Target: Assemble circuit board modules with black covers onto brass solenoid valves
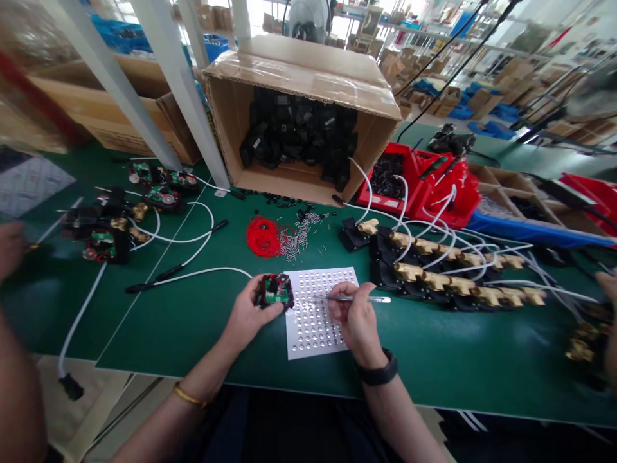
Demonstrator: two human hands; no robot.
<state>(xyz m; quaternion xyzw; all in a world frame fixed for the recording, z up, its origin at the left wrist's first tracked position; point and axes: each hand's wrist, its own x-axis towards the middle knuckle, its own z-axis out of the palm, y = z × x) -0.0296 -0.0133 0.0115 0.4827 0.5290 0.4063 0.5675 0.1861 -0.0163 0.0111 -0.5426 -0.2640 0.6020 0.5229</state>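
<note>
My left hand (248, 315) grips a small black housing (276, 290) with a green circuit board inside, its open side facing up. From the housing a white cable (212, 270) runs left across the table. In my right hand (355, 318) is a pair of metal tweezers (357, 298), held level with the tips pointing left toward the housing. Below both hands lies a white sheet (301, 341) with rows of small, shiny round pieces. The tips are over the sheet, close to the housing; whether they pinch anything is too small to tell.
Beyond the sheet lie red wire (263, 236) and small metal pins (296, 238). A cardboard box (308, 71) of black parts stands behind. Brass-fitted units (434, 280) line the right, near red bins (393, 180). Board assemblies (103, 241) sit left. Other people's hands (12, 247) show at both edges.
</note>
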